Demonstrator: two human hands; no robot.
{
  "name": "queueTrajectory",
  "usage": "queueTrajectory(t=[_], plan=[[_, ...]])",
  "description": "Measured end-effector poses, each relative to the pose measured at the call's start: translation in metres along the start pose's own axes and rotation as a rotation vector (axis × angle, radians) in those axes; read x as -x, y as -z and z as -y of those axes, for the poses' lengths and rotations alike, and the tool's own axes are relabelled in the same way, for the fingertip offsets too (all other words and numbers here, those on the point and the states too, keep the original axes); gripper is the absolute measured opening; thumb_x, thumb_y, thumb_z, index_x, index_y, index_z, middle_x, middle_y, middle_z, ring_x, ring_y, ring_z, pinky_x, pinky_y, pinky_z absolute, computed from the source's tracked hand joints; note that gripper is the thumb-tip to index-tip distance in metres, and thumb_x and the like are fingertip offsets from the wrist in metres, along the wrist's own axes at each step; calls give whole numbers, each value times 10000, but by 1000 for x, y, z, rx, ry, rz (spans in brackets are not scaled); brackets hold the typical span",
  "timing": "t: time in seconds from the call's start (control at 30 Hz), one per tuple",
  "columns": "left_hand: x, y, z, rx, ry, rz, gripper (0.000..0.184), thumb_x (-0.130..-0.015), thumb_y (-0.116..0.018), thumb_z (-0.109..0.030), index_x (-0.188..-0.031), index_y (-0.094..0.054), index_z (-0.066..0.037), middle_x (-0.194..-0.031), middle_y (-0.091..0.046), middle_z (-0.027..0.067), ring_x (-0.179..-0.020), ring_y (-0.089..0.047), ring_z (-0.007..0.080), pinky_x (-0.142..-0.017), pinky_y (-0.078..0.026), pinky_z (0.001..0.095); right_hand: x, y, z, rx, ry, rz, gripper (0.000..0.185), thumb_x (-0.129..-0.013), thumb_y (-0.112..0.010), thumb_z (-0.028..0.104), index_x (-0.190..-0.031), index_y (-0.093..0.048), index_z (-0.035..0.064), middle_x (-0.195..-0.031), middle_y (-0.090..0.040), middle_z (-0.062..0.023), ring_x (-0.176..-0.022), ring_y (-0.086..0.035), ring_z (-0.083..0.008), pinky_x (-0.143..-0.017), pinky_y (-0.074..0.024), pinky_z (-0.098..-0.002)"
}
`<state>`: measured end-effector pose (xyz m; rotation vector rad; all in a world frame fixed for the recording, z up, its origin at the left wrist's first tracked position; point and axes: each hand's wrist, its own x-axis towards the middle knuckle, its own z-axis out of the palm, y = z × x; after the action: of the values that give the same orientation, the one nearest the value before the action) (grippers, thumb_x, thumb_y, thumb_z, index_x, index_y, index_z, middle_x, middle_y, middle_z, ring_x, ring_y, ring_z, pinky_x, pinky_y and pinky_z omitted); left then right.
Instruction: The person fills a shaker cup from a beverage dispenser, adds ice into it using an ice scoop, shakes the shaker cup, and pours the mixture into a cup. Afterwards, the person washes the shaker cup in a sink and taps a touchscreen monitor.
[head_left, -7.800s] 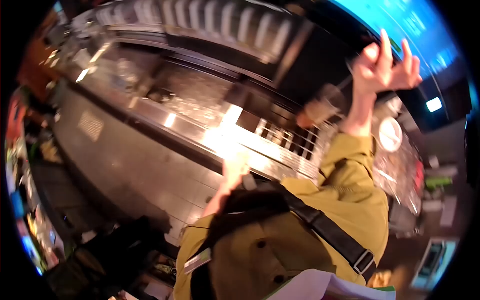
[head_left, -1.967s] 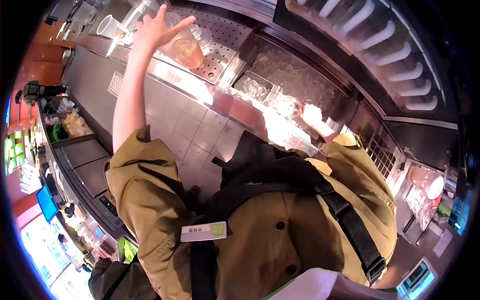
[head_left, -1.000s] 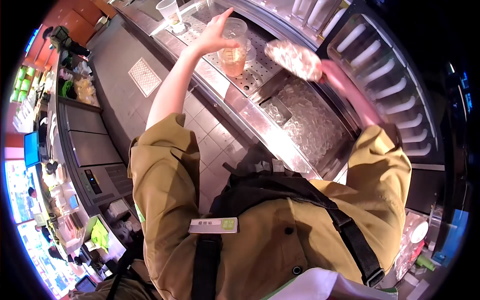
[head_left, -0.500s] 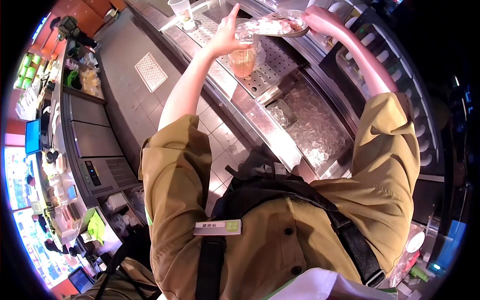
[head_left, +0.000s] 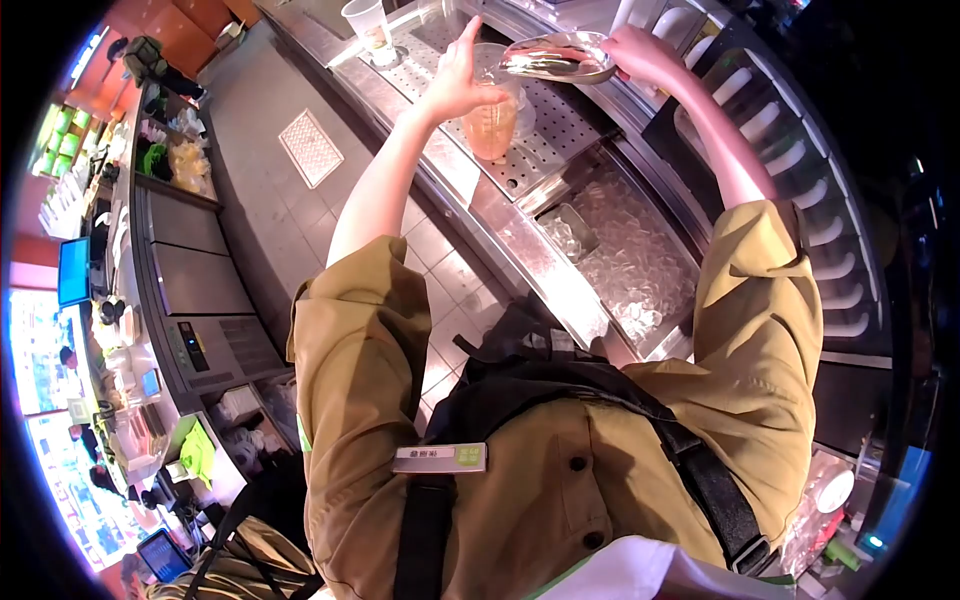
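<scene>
My left hand (head_left: 458,88) is around the upper part of a clear measuring cup (head_left: 490,132) with an orange-brown drink in it. The thumb lies across the near side and a finger stretches upward along the far side. The cup stands on a perforated metal drain tray (head_left: 552,125). Gripped by its handle end in my right hand (head_left: 640,52) is a shiny metal ice scoop (head_left: 560,62), its front end at the cup's mouth. The scoop's inside looks bare and reflective. My right fingertips are partly hidden.
A clear plastic cup (head_left: 368,28) stands at the tray's far left. Nearer me is a bin of ice (head_left: 635,250) with a small container (head_left: 566,232) in it. A rack with white handles (head_left: 785,160) lies right. Another person (head_left: 150,62) stands far left.
The scoop held ice at the cup's mouth earlier; now its inside shows bare metal. My right hand has moved slightly down. The left hand stays at the cup.
</scene>
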<state>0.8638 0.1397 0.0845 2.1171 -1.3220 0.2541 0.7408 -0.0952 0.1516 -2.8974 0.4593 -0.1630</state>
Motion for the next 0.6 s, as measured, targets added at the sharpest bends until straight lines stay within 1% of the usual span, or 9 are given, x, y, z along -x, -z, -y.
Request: queueTrajectory(t=[0.1,0.17,0.2,0.27,0.37,0.4,0.5,0.57,0.6], plan=[[0,-11,11,107,-26,-38,1092,-560,-760,-246,-1382,-59,-83,-1297,-284,260,-1219,-272,398,-1021,-256,429,-1,21,21,168,41,-14,349,-787,-405,251,-646,-590,-9,-555,-571,-127,-607,-608,-272,-641,-458,-386],[-1,-17,17,225,6,-11,1089,-560,-758,-243,-1381,-61,-83,-1302,-277,260,-1224,-265,394,-1022,-256,425,13,45,45,-7,-43,138,281,-809,-510,264,-938,-659,63,-1135,-510,-201,-1091,-425,-329,-933,-294,-432],[-1,-13,11,158,26,4,1087,-563,-759,-244,-1381,-62,-83,-1303,-276,258,-1224,-265,393,-1023,-256,424,-48,45,28,-31,-234,511,261,-793,-531,263,-926,-671,87,-1170,-506,-186,-1151,-384,-338,-947,-286,-441],[1,-2,-3,24,65,34,1082,-568,-761,-244,-1380,-65,-83,-1306,-274,254,-1225,-264,390,-1024,-255,423,-79,40,6,97,-251,533,256,-783,-507,251,-869,-661,66,-1044,-540,-177,-1056,-437,-337,-877,-341,-442],[3,-4,-1,-23,7,0,1099,-563,-780,-270,-1377,-69,-74,-1299,-282,252,-1217,-273,389,-1021,-262,428,25,17,3,262,-22,-234,326,-802,-412,235,-821,-618,-17,-772,-619,-190,-789,-620,-324,-722,-466,-429],[2,-5,2,-17,16,-8,1107,-560,-786,-282,-1376,-68,-70,-1302,-279,252,-1217,-273,388,-1020,-264,430,42,11,2,145,-150,-285,331,-808,-410,243,-862,-618,-9,-819,-623,-193,-834,-614,-330,-738,-464,-433],[3,-18,9,50,28,-43,1123,-556,-799,-315,-1373,-72,-60,-1289,-284,258,-1202,-299,387,-1010,-283,430,109,-3,6,71,-460,-9,373,-813,-459,360,-957,-615,54,-964,-611,-172,-893,-592,-346,-800,-448,-417],[7,-20,8,117,9,-114,1123,-556,-804,-329,-1369,-81,-53,-1256,-305,271,-1171,-351,390,-993,-315,424,136,-81,-22,415,-331,89,358,-742,-591,365,-876,-639,37,-900,-629,-171,-840,-622,-293,-755,-474,-418],[6,-20,4,133,59,-122,1117,-555,-804,-327,-1368,-89,-52,-1246,-312,273,-1164,-361,389,-987,-321,423,137,-133,-39,347,-267,250,237,-730,-569,245,-833,-637,43,-840,-637,-159,-814,-622,-296,-721,-479,-443]])
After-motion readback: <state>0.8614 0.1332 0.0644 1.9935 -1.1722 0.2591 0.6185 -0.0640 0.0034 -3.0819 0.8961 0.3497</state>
